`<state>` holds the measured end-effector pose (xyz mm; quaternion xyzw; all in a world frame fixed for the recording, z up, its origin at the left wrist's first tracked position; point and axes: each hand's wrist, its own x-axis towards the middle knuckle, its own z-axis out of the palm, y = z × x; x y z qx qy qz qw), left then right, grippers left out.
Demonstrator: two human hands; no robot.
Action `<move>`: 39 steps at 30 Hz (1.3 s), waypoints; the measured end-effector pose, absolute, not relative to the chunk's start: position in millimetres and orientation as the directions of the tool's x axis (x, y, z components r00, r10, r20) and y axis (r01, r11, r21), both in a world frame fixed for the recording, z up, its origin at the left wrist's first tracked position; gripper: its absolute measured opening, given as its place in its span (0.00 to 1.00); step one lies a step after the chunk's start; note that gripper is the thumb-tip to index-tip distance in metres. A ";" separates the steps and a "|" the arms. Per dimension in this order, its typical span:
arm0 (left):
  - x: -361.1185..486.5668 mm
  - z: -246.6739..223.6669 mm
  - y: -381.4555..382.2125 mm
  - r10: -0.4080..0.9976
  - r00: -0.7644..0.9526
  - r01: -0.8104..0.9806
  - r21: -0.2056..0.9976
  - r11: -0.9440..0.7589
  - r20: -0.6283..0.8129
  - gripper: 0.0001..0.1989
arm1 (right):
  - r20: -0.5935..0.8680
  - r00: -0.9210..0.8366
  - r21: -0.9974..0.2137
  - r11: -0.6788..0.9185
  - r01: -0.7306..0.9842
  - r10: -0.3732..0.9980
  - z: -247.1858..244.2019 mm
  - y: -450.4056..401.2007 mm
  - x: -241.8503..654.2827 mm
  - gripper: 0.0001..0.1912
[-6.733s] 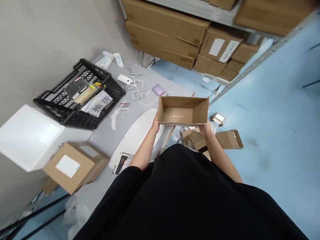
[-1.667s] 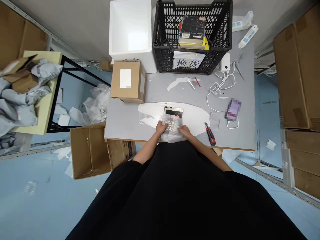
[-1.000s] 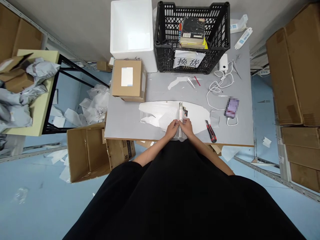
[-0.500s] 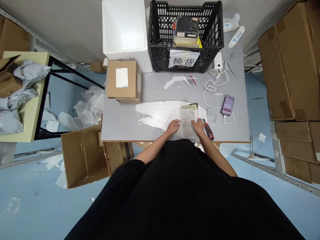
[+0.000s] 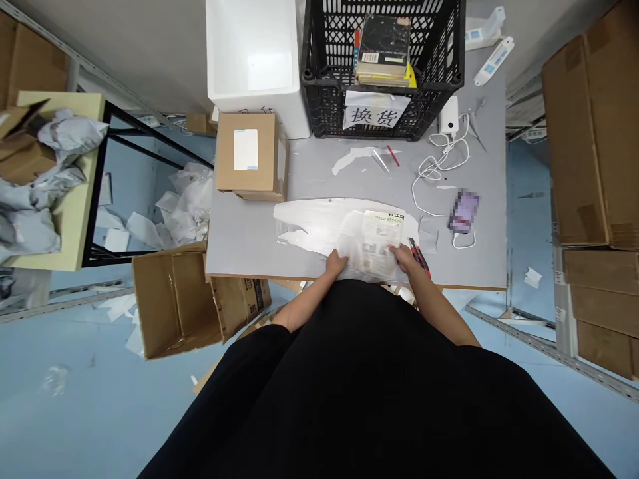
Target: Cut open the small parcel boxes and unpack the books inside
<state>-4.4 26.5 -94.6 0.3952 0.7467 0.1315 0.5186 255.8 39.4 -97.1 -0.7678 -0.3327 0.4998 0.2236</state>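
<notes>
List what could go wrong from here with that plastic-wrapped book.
The utility knife lies right beside the right hand, so a slip might nick the hand or tear the clear plastic around the book. The bundle also sits close to the front edge of the table, and with the left hand only at its side, it might slide onto the floor.

The tiny words on the book in the clear plastic bag (image 5: 382,236) are too small to read. The flat purple thing (image 5: 464,211) is blurred. The top edge cuts off the black plastic crate (image 5: 324,100).
</notes>
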 end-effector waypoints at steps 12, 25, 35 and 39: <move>-85.6 -92.5 34.3 0.787 -0.134 0.172 0.768 0.616 -0.602 0.11 | -0.647 0.321 -0.564 -0.718 0.409 0.692 -110.7 59.5 195.2 0.19; -135.6 -89.4 51.4 0.836 -0.304 0.659 0.533 0.530 -0.456 0.07 | -0.593 0.272 -0.507 -0.614 0.605 0.758 -101.1 62.0 150.1 0.19; -94.8 -62.4 46.1 0.983 -0.171 0.897 0.402 0.185 -0.070 0.26 | -0.518 0.310 -0.528 -0.583 0.617 0.797 -90.9 37.2 141.1 0.26; -92.1 -55.1 43.4 0.987 -0.152 0.916 0.370 0.157 -0.043 0.21 | -0.421 0.299 -0.540 -0.502 0.675 0.856 -85.6 33.6 134.3 0.27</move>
